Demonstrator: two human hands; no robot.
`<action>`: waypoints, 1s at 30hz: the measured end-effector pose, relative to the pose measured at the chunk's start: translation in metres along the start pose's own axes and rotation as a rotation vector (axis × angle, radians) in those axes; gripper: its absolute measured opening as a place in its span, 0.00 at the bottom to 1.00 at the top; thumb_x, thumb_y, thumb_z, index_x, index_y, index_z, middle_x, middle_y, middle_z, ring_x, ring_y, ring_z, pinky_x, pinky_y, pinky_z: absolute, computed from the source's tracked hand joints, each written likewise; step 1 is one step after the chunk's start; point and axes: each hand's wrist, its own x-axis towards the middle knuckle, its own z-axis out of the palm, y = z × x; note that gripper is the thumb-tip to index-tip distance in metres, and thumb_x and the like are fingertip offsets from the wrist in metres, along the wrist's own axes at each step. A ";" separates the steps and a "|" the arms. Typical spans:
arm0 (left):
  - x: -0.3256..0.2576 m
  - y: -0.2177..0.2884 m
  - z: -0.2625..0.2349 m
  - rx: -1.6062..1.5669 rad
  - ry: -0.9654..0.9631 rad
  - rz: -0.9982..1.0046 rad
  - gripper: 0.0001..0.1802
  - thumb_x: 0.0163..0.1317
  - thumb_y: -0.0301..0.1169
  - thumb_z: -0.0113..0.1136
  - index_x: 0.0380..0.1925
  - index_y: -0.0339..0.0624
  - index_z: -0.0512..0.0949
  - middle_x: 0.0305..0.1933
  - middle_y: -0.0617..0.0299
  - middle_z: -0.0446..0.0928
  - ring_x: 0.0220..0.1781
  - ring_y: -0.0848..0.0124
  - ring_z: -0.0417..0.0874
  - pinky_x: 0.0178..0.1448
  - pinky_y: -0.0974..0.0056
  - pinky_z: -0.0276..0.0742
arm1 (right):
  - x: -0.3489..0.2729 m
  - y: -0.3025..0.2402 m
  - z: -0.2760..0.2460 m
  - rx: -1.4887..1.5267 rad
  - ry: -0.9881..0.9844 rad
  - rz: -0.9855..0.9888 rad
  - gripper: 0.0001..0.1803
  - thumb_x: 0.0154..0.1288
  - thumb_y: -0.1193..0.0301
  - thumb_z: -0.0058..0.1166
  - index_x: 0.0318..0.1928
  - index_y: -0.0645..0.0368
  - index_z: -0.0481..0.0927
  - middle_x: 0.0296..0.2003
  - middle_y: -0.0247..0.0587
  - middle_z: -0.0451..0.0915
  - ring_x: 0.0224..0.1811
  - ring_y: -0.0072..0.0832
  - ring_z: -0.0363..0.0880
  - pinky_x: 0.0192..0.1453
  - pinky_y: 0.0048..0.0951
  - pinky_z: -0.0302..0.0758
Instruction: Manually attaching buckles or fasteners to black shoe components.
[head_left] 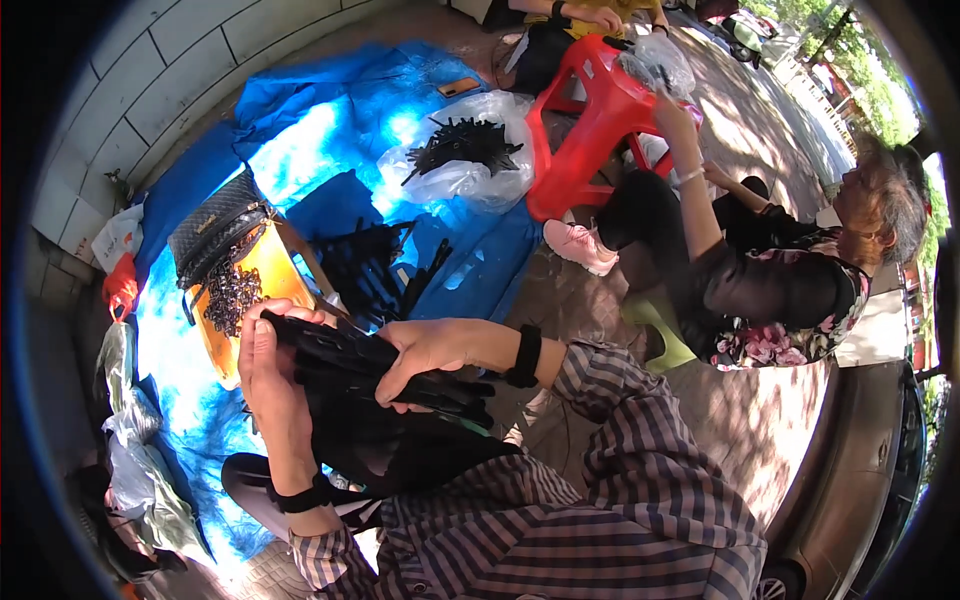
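Observation:
Both of my hands grip a bundle of long, flat black strips point(335, 358) above my lap. My left hand point(268, 375) closes around the bundle's left end, thumb raised along it. Farther right, my right hand point(428, 350) pinches the strips between thumb and fingers, and loose ends stick out below it. Just beyond my left hand lies an orange-yellow board point(270, 265) with a heap of small shiny dark pieces point(232, 300) and a black quilted bag point(215, 225). More black strips point(360, 265) lie on the blue tarp ahead.
The blue tarp point(480, 290) bears a clear plastic bag point(400, 180) under a pile of black pieces point(465, 145), and a phone point(458, 87). A red stool point(600, 95) stands beyond. A co-worker point(790, 290) sits at right; another person point(585, 15) is behind. A wall point(150, 85) borders the left.

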 end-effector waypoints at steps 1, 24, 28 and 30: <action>0.001 -0.003 0.005 0.009 0.095 0.004 0.12 0.71 0.33 0.40 0.41 0.37 0.71 0.37 0.56 0.76 0.42 0.66 0.79 0.52 0.65 0.73 | 0.000 0.000 -0.002 0.004 0.013 0.011 0.20 0.52 0.77 0.63 0.43 0.69 0.70 0.28 0.44 0.80 0.28 0.27 0.81 0.30 0.26 0.79; -0.080 0.029 0.013 0.307 -0.018 -0.003 0.22 0.68 0.35 0.48 0.59 0.39 0.62 0.50 0.57 0.70 0.53 0.71 0.74 0.50 0.68 0.72 | 0.017 -0.049 0.055 0.325 0.347 -0.715 0.11 0.57 0.73 0.58 0.41 0.63 0.77 0.29 0.40 0.80 0.28 0.25 0.79 0.35 0.28 0.79; -0.108 0.028 -0.003 0.276 -0.011 -0.130 0.18 0.68 0.32 0.47 0.54 0.37 0.63 0.37 0.61 0.75 0.35 0.74 0.80 0.38 0.74 0.75 | 0.041 -0.039 0.079 0.210 0.386 -0.768 0.11 0.57 0.74 0.58 0.40 0.66 0.79 0.29 0.38 0.81 0.31 0.23 0.81 0.36 0.23 0.79; -0.120 0.033 -0.010 0.279 0.074 -0.143 0.16 0.68 0.31 0.46 0.53 0.36 0.64 0.36 0.61 0.75 0.34 0.74 0.80 0.36 0.74 0.75 | 0.052 -0.030 0.095 0.206 0.425 -0.825 0.10 0.56 0.75 0.58 0.39 0.67 0.79 0.30 0.39 0.81 0.29 0.23 0.81 0.35 0.22 0.78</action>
